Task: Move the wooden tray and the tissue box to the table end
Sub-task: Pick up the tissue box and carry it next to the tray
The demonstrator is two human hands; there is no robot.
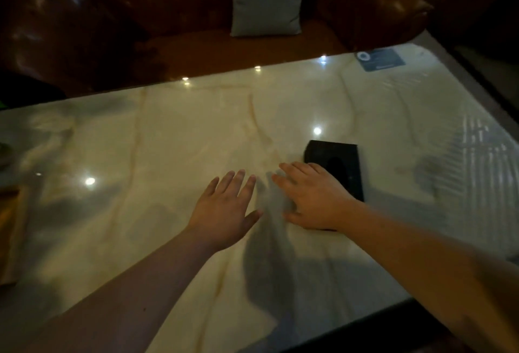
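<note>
Fingers (pixel 283 177) of the right hand (pixel 314 198) lie spread and unclenched over the near-left part of the black tissue box (pixel 337 164), the left hand (pixel 224 209) open just left of it, so gripping the box probably comes next.

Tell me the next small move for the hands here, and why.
Probably close the right hand around the black rectangular tissue box: that hand lies open, fingers spread, partly over the box's near left corner, gripping nothing. The left hand hovers open over bare marble table.
</note>
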